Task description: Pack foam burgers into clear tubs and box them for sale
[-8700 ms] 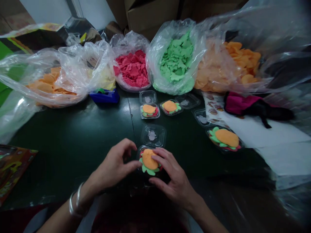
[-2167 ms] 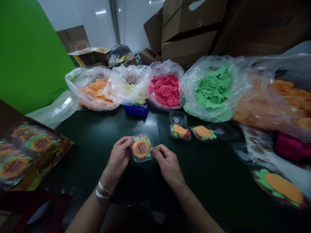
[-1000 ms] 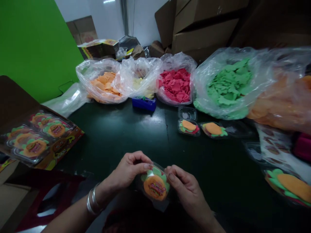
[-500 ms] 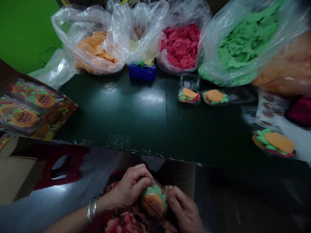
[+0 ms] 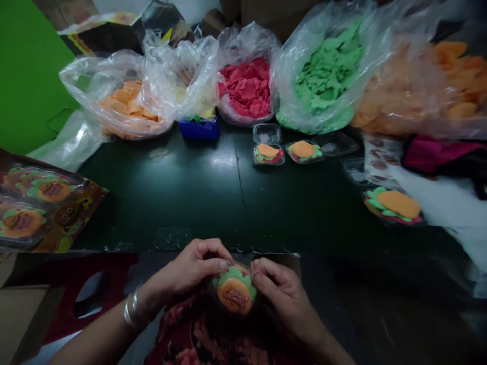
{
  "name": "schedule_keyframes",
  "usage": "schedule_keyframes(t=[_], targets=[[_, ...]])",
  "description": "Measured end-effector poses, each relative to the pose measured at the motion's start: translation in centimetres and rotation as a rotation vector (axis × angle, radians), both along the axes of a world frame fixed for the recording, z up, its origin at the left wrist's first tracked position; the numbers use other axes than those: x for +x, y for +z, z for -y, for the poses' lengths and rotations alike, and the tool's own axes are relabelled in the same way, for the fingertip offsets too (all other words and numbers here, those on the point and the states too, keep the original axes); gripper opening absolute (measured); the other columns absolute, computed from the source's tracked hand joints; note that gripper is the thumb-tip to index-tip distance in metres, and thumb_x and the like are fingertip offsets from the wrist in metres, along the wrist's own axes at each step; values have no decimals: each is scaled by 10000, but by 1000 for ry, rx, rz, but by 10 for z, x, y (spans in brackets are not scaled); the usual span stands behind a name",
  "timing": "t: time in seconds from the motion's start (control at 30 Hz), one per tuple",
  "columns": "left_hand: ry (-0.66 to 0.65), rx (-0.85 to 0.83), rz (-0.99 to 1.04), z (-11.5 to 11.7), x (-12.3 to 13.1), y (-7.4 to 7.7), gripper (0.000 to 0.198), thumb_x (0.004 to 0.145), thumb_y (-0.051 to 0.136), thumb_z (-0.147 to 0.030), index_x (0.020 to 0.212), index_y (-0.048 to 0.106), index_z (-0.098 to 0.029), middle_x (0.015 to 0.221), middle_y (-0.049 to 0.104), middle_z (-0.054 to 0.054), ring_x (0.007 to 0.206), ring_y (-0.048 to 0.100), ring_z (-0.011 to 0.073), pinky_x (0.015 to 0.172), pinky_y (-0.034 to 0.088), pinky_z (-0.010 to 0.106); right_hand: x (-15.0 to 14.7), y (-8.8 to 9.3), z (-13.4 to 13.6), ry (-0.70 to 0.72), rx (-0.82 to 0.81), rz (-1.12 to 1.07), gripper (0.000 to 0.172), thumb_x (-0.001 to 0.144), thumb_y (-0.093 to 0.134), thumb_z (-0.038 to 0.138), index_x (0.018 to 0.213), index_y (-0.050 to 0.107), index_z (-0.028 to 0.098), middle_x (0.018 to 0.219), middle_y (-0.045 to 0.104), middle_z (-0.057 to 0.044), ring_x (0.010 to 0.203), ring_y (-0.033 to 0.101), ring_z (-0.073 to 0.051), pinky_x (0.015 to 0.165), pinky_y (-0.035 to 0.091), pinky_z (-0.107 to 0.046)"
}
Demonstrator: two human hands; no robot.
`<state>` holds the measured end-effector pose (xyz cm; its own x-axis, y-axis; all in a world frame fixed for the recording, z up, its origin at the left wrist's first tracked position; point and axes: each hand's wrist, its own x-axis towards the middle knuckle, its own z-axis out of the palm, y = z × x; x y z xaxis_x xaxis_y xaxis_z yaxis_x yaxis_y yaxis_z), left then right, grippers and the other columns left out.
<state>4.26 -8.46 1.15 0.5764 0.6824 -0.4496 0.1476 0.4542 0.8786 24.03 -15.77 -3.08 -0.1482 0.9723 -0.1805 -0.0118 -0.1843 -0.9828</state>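
Pinching the burger (image 5: 235,297), roundish and without clear long axis, along its far side with left fingers (image 5: 217,265) and right fingers (image 5: 263,281), equally near, lapward of the worktop (image 5: 182,203).

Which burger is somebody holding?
The labelled burger in front of the table, between the left hand and right hand. The other burgers sit on the table or in the printed box.

Orange-and-green burger (image 5: 234,287), its label (image 5: 236,300) seemingly reddish
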Motion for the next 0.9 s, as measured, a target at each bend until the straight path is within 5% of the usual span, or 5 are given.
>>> schedule_keyframes(t=[0.27, 0.53, 0.9], targets=[[579, -41, 211, -43, 10, 11, 285, 528, 858, -309, 675, 687, -135, 604, 639, 1, 561, 559, 108, 584, 453, 221, 4, 45, -102, 71, 142, 61, 325, 812, 564, 456, 632, 496, 194, 600, 441, 37, 574, 372, -121, 518, 312, -236], [768, -95, 322, -55, 14, -5, 308, 507, 878, -283, 693, 691, -123, 644, 663, 7, 587, 583, 103, 585, 473, 208, -17, 15, -80, -178, 121, 153, 381, 845, 508, 513, 627, 462, 203, 579, 353, 49, 540, 296, -113, 466, 263, -235], [885, -119, 418, -50, 30, -12, 330, 495, 883, -292, 682, 670, -123, 649, 650, 2, 591, 571, 97, 581, 462, 200, -23, 2, -85, -292, 116, 41, 446, 866, 503, 548, 598, 380, 214, 572, 297, 61, 523, 246, -100, 435, 239, -220]])
